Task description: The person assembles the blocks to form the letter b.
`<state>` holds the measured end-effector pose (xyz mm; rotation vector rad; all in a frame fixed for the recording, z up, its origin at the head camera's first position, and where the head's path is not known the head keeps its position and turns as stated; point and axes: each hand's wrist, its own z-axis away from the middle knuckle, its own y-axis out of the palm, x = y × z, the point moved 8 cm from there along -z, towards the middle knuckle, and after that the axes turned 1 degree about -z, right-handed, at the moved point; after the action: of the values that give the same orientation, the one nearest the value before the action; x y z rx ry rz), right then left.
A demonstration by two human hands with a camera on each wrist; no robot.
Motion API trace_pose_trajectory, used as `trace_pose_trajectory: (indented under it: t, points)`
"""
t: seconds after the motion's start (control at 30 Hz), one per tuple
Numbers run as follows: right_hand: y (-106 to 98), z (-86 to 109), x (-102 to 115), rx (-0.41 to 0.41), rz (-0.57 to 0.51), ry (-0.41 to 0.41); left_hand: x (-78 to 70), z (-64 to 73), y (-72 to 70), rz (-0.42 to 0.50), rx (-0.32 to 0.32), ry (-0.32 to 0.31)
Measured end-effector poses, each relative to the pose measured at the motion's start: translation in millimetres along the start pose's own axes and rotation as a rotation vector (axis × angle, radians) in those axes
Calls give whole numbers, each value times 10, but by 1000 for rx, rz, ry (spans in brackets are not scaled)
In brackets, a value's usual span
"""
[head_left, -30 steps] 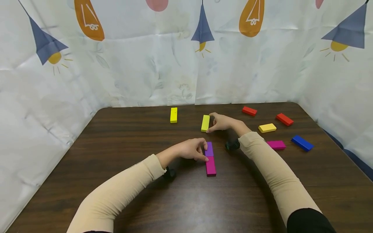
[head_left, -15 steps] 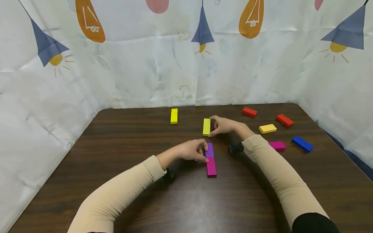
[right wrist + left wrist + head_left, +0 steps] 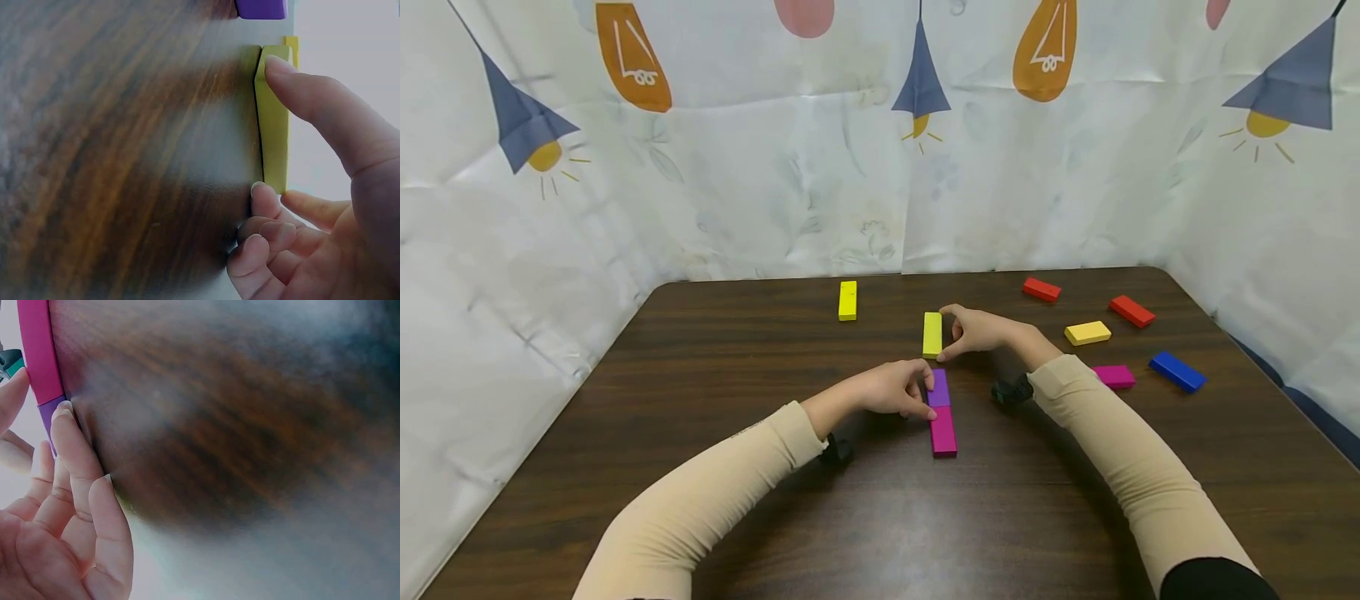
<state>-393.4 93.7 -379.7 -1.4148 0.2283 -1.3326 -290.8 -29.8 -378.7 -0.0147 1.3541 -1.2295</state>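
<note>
A purple block [image 3: 940, 388] and a magenta block [image 3: 943, 433] lie end to end in a row on the dark wooden table. My left hand [image 3: 887, 387] holds the purple block from the left, its thumb near the seam with the magenta one. In the left wrist view, fingertips reach the side of the purple block [image 3: 50, 419]. Just beyond the row's far end, my right hand [image 3: 981, 331] pinches a yellow-green block [image 3: 932, 335] lengthwise. The right wrist view puts the thumb at its near end and the forefinger at its far end. A narrow gap separates it from the purple block.
Another yellow block [image 3: 847, 300] lies at the back, left of the right hand. Across the right side are two red blocks [image 3: 1042, 289], a light yellow block [image 3: 1087, 333], a blue block [image 3: 1177, 372] and a magenta block [image 3: 1114, 377] partly behind the right sleeve.
My right hand has drawn the yellow-green block toward me, closer to the purple block, and turned it straighter in line with the row. The left hand has stayed in place.
</note>
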Motion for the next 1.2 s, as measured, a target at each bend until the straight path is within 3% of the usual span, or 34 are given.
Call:
trace_pose_trajectory:
  t: [0.77,0.9,1.2]
  points:
    - [19,24,-7,8,-9,-23,-57,63,8,-50,-25,46]
    - [20,32,-8,0,-11,-27,-63,88,6,-109,-48,75]
    - [16,56,0,-4,-21,-25,-95,191,-6,-356,-129,139]
